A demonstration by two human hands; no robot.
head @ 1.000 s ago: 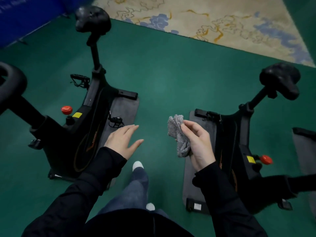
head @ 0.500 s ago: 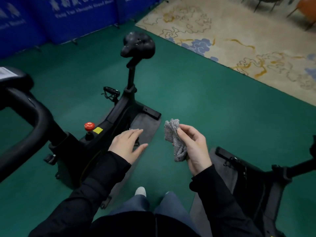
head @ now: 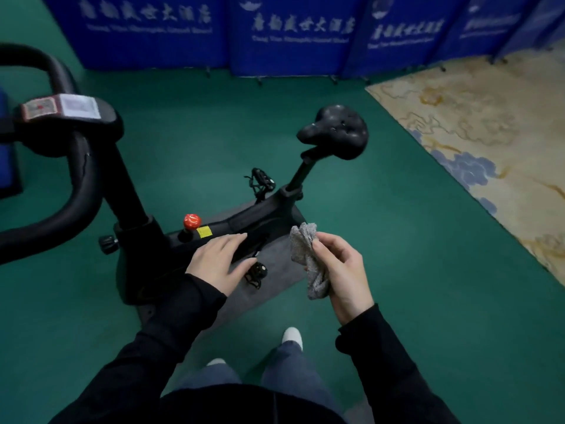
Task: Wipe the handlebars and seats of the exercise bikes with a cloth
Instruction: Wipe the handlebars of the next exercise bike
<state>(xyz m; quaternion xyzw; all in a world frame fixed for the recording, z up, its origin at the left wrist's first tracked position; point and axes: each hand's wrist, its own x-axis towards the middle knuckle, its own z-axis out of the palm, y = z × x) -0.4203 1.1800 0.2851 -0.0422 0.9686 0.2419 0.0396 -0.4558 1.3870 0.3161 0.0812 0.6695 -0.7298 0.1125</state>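
Note:
One black exercise bike stands in front of me. Its seat (head: 336, 136) is at centre right on a slanted post. Its curved black handlebar (head: 76, 182) fills the left side, with a small console (head: 65, 113) on top. My right hand (head: 342, 270) grips a crumpled grey cloth (head: 307, 258) in the air, below the seat and apart from the bike. My left hand (head: 218, 261) hovers flat with straight fingers over the bike's frame, holding nothing.
A red knob (head: 192, 221) and yellow sticker sit on the frame; a grey mat (head: 275, 270) lies under the bike. Blue banner panels (head: 290, 32) line the back. A patterned beige carpet (head: 489, 133) covers the right. My feet stand on green floor (head: 428, 286).
The view has swung left: the second bike on the right has left the frame and the left bike now sits in the centre. Both hands keep their pose, the cloth still in my right hand.

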